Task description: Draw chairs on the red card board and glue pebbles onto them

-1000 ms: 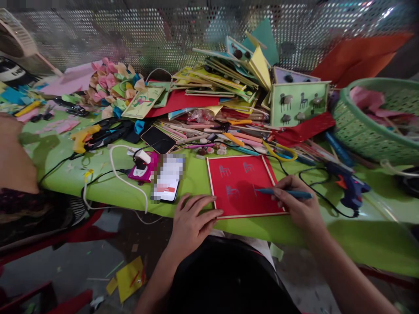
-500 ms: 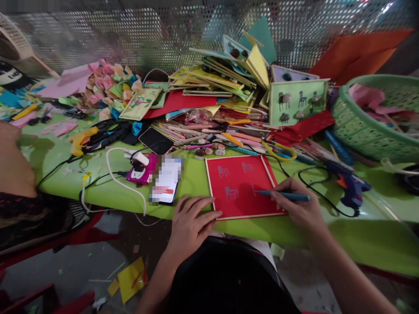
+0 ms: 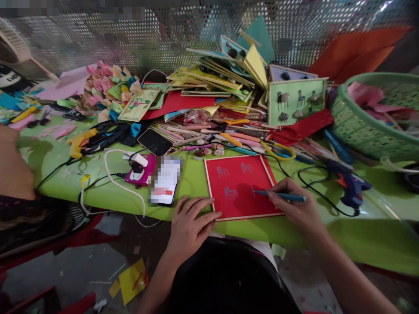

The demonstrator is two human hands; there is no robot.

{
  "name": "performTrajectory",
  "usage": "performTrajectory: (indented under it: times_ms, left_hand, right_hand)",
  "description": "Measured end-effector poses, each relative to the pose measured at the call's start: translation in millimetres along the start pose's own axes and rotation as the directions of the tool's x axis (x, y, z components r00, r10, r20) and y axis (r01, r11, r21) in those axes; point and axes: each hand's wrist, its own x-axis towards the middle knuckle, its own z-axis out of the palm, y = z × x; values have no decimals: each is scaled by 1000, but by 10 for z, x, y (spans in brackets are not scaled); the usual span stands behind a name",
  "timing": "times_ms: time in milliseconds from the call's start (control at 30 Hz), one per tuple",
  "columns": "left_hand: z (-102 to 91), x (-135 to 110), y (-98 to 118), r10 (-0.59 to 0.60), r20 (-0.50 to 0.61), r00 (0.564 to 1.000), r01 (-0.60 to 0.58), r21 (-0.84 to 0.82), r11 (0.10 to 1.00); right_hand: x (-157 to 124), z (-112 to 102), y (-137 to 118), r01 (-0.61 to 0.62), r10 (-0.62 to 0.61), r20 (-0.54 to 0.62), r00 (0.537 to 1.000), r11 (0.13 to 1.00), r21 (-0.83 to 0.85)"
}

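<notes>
A red card (image 3: 240,205) with a thin pale wooden border lies at the table's near edge. Three small chair drawings in dark lines show on it, plus a few strokes at lower right. My right hand (image 3: 296,205) pinches a blue pen (image 3: 290,196), its tip touching the card at those strokes. Fingers outstretched, my left hand (image 3: 194,220) rests with its fingertips on the card's lower left edge and holds nothing.
Left of the card are a phone (image 3: 166,181) and a magenta power strip (image 3: 144,170) with cables. A glue gun (image 3: 348,185) lies right, below a green basket (image 3: 376,117). Behind are pencils, pebbles and stacked framed cards (image 3: 212,83). Another person's arm (image 3: 16,161) is at far left.
The pen tip has shifted slightly left on the card, and short strokes have been added at lower right. My left hand stays in place.
</notes>
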Motion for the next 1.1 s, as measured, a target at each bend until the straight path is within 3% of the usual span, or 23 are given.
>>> performTrajectory:
  times_ms: [533,1100]
  left_hand:
    - [11,-1,-3,-7,-9,1000,7,-21,1000]
    - [30,-22,-25,5,-10,1000,-5,-7,1000]
  right_hand:
    - [1,-21,-3,-5,-2,-120,993,998,-57]
    - [36,-29,60,26,-30,-145,989,999,-32]
